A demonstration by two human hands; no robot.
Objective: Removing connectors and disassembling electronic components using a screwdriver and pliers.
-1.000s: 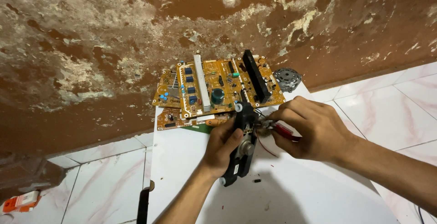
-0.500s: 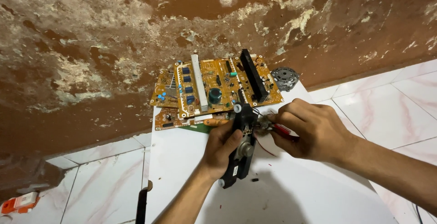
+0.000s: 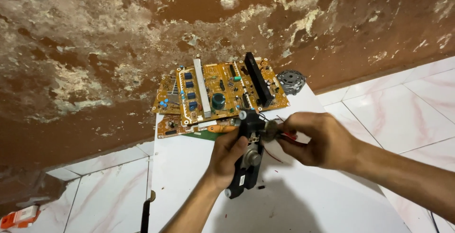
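Observation:
My left hand [image 3: 226, 158] grips a long black mechanism [image 3: 247, 159] with a round metal motor on it, held upright over a white board [image 3: 294, 204]. My right hand [image 3: 318, 140] pinches a small grey motor part [image 3: 271, 130] with thin red wires at the top of that mechanism. Behind the hands a stack of orange circuit boards [image 3: 219, 93] leans against the wall, with a black heat sink and a white strip on the top one.
A grey round motor [image 3: 291, 81] lies at the board's far right corner. The peeling brown wall [image 3: 95, 48] rises behind. White tiled floor [image 3: 403, 110] surrounds the board. A red-and-white object [image 3: 19, 216] lies at the lower left. A black handle [image 3: 146, 214] sits at the board's left edge.
Both hands stay on the black mechanism; my right hand has shifted slightly at its top end. Nothing else has moved.

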